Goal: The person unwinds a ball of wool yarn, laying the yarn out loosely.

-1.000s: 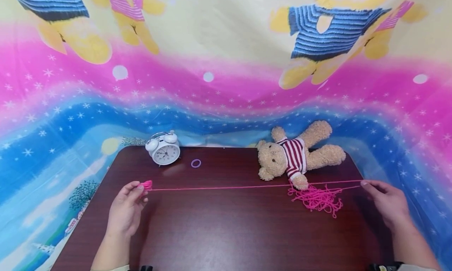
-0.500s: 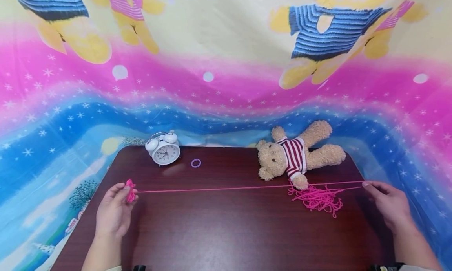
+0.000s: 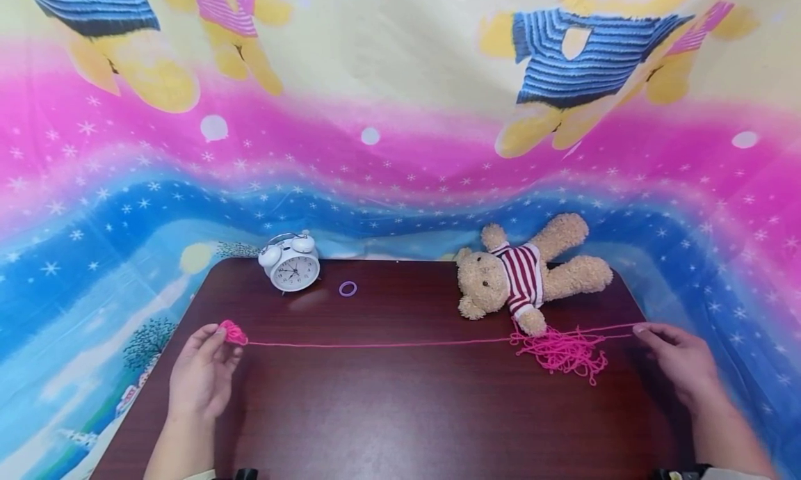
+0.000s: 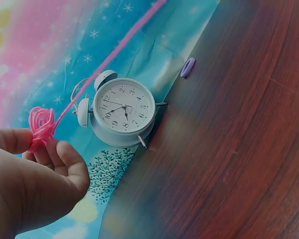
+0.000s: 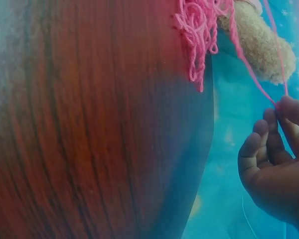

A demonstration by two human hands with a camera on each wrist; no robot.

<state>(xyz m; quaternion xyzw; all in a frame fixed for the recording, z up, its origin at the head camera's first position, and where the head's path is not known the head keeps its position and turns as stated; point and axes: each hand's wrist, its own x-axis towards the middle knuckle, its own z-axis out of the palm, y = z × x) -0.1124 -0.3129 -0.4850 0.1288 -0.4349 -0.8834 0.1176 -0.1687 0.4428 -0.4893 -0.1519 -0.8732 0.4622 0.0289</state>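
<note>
My left hand [image 3: 203, 372] pinches a small looped bundle of pink yarn [image 4: 42, 124] between thumb and fingers at the table's left side. From it one strand [image 3: 375, 345] runs across to the right. Out at the right edge, my right hand [image 3: 682, 362] pinches the yarn between thumb and index finger. In the right wrist view two strands [image 5: 249, 67] lead from those fingertips, one toward the loose heap. That tangled pink heap [image 3: 563, 355] lies on the table between the strand and my right hand, beside the paw of a teddy bear [image 3: 522, 278].
A white twin-bell alarm clock [image 3: 294, 271] stands at the back left of the dark wooden table [image 3: 400, 410]. Near it lies a purple ring [image 3: 348, 289]. Behind the table hangs a printed cloth [image 3: 400, 174] with bears and snowflakes.
My left hand has moved left with the yarn bundle, which has turned in its fingers. The strand now hangs slightly lower. My right hand has shifted a little left over the last half second.
</note>
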